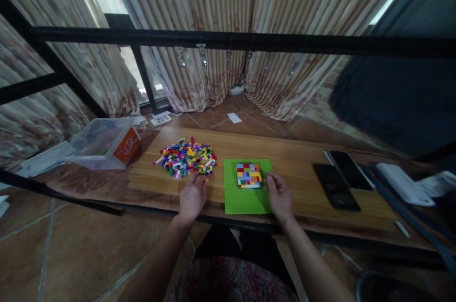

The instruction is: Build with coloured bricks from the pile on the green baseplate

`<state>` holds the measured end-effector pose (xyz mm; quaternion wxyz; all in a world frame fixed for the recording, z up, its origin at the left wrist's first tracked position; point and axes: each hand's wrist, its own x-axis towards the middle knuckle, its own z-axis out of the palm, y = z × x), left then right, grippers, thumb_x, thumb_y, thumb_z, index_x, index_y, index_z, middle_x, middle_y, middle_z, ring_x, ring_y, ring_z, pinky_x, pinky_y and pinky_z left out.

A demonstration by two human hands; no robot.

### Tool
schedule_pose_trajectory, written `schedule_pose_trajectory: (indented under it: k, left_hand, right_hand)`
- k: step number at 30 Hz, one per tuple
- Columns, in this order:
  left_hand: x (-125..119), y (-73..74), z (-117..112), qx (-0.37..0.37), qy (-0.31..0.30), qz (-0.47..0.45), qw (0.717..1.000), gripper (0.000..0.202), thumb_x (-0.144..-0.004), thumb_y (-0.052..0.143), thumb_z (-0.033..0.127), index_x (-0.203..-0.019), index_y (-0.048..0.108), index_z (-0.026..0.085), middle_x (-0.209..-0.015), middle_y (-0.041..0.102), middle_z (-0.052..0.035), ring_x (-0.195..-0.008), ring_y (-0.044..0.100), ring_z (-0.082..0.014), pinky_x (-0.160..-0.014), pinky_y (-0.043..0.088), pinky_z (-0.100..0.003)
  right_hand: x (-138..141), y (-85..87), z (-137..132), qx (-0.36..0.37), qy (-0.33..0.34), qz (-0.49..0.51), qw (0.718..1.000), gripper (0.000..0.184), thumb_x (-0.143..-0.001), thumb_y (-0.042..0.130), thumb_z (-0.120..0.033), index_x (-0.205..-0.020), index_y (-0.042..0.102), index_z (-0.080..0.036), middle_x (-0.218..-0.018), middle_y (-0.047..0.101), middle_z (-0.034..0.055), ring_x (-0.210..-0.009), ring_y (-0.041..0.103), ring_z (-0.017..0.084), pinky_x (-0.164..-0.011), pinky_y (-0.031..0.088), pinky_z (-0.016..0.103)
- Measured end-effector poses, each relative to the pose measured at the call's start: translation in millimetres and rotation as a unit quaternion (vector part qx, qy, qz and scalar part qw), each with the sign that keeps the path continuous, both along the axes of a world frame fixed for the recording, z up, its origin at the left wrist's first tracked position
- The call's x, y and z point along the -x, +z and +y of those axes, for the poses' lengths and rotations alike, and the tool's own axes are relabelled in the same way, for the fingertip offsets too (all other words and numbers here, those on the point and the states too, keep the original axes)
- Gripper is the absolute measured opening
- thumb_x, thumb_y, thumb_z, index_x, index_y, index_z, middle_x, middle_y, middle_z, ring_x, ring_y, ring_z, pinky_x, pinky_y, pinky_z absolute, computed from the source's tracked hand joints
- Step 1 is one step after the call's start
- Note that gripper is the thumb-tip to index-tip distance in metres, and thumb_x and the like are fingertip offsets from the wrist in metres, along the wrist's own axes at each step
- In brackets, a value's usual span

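Observation:
A green baseplate (245, 200) lies on a wooden board (295, 159), with a square block of multicoloured bricks (248, 175) built on its upper middle. To the left spreads a heap of loose coloured bricks (186, 157). My left hand (192, 196) rests at the near edge of that heap, fingers curled down onto the bricks; what they pinch is hidden. My right hand (280, 195) sits on the baseplate's right edge, fingertips bent beside the built block, touching or nearly touching its right side.
A clear plastic tub with an orange label (107, 143) lies tipped at the left. Two dark phones (338, 178) rest on the board's right part, papers (406, 181) beyond them. A black bar (228, 41) crosses overhead; curtains hang behind.

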<state>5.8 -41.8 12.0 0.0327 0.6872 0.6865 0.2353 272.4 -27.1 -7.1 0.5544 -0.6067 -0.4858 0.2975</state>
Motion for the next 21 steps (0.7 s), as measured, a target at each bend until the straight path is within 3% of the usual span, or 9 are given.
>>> schedule_pose_trajectory:
  k: [8, 13, 17, 21]
  left_hand:
    - [-10.8, 4.3, -1.0, 0.055, -0.023, 0.062, 0.996, 0.021, -0.092, 0.039, 0.023, -0.101, 0.058, 0.019, -0.109, 0.060, -0.0084, -0.089, 0.061, -0.0190, -0.069, 0.047, -0.027]
    - [-14.1, 8.9, -0.9, 0.064, -0.048, 0.075, 0.994, 0.019, -0.092, 0.039, 0.023, -0.098, 0.057, 0.020, -0.097, 0.063, -0.0073, -0.092, 0.060, -0.0215, -0.075, 0.047, -0.030]
    - [-19.3, 15.0, -2.1, 0.057, -0.066, 0.006, 0.996, 0.019, -0.090, 0.042, 0.022, -0.101, 0.057, 0.019, -0.098, 0.065, -0.0073, -0.092, 0.061, -0.0221, -0.079, 0.048, -0.032]
    - [-43.4, 19.9, -6.8, 0.058, -0.106, -0.172, 0.978, 0.017, -0.088, 0.046, 0.025, -0.099, 0.059, 0.021, -0.095, 0.067, -0.0042, -0.088, 0.064, -0.0184, -0.079, 0.049, -0.030]
  right_hand:
    - [2.1, 1.2, -0.9, -0.004, 0.001, 0.019, 1.000, 0.044, -0.082, 0.052, -0.053, -0.100, 0.064, -0.015, -0.070, 0.064, 0.0028, -0.059, 0.055, 0.015, -0.059, 0.045, 0.028]
    - [1.7, -1.4, 0.0, -0.010, 0.007, 0.018, 1.000, 0.041, -0.082, 0.053, -0.051, -0.100, 0.064, -0.016, -0.069, 0.062, 0.0017, -0.059, 0.053, 0.014, -0.057, 0.045, 0.027]
    - [1.7, -0.2, -0.1, -0.014, 0.012, 0.018, 1.000, 0.038, -0.082, 0.053, -0.049, -0.099, 0.065, -0.016, -0.066, 0.060, 0.0001, -0.058, 0.052, 0.014, -0.056, 0.044, 0.026]
    - [2.7, 1.8, -0.7, -0.012, 0.012, 0.021, 1.000, 0.037, -0.082, 0.053, -0.048, -0.099, 0.065, -0.017, -0.065, 0.060, 0.0000, -0.057, 0.052, 0.013, -0.055, 0.044, 0.026]
